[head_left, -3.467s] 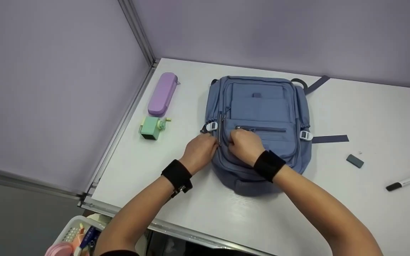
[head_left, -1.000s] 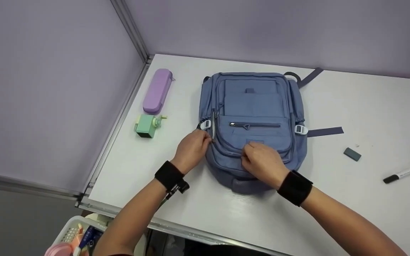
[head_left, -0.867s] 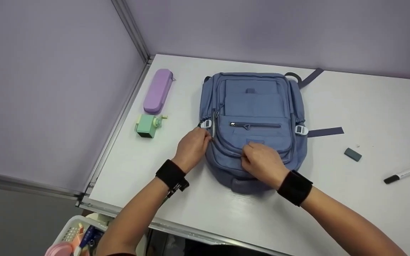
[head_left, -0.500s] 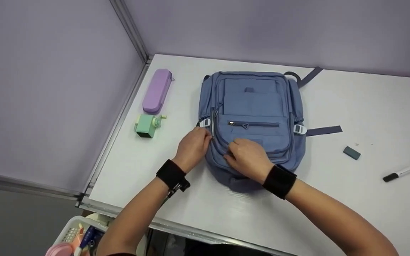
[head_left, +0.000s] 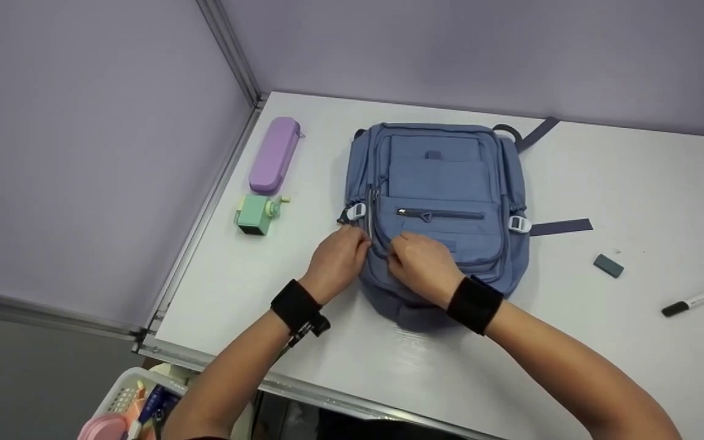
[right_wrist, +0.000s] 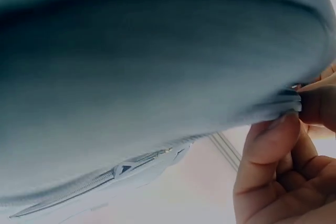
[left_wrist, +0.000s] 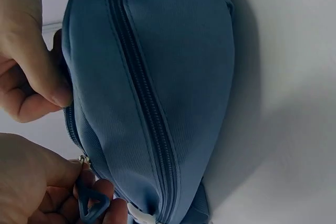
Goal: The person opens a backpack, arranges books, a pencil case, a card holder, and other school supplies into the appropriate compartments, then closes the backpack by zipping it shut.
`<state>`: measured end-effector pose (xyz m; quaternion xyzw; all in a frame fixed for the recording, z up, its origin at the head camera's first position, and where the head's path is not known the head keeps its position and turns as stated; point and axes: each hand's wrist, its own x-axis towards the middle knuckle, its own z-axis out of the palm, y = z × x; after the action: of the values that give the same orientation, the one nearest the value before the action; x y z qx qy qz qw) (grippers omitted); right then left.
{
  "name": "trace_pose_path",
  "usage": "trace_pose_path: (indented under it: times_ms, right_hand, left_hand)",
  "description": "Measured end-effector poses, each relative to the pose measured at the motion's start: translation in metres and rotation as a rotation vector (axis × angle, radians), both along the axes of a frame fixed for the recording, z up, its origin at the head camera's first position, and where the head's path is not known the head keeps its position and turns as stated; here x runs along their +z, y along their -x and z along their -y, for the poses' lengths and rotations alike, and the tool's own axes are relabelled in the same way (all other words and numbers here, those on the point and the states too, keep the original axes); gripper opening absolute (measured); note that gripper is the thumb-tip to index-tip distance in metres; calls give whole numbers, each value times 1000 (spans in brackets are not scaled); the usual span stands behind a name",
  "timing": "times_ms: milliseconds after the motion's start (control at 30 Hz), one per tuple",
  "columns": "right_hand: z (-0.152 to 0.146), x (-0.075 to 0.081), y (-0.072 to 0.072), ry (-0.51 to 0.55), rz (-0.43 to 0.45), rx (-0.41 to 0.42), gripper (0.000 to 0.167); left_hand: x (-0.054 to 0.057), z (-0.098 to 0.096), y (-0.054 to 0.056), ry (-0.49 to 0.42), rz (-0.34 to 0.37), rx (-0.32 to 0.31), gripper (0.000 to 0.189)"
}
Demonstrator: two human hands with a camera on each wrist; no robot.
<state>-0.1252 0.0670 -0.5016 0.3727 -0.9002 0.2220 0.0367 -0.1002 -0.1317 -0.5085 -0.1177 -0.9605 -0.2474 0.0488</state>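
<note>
A blue backpack (head_left: 440,183) lies on its back on the white table, front pockets facing up. At its lower left edge my left hand (head_left: 337,260) pinches a triangular zipper pull (left_wrist: 90,203), seen clearly in the left wrist view. Along that side, a stretch of the zip (head_left: 370,214) stands parted above the hand. Close beside it, my right hand (head_left: 425,266) pinches the fabric edge along the zip between thumb and fingers, as the right wrist view shows. A second zip (head_left: 440,214) crosses the front pocket, its pull hanging loose. The bag's inside is hidden.
Left of the bag lie a purple pencil case (head_left: 275,153) and a green crank pencil sharpener (head_left: 255,214). To the right are a dark eraser (head_left: 608,266) and a whiteboard marker (head_left: 700,298). A white basket (head_left: 121,391) of items stands below the table's front left edge.
My right hand has left the front pocket's zip, gone to the bag's lower middle, then shifted left beside my left hand. The left hand has stayed at the side zip.
</note>
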Motion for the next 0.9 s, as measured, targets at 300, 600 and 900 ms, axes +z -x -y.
trace_pose_path:
  times_ms: [300, 600, 900]
  right_hand:
    - [0, 3, 1, -2, 1, -19, 5]
    - [-9, 4, -5, -3, -15, 16, 8]
    - [-56, 7, -15, -30, -13, 2, 14]
  left_hand:
    - [11, -7, -17, -21, 46, -22, 13]
    - [10, -16, -23, -58, 66, -34, 12]
    - [11, -12, -22, -104, 65, -19, 13]
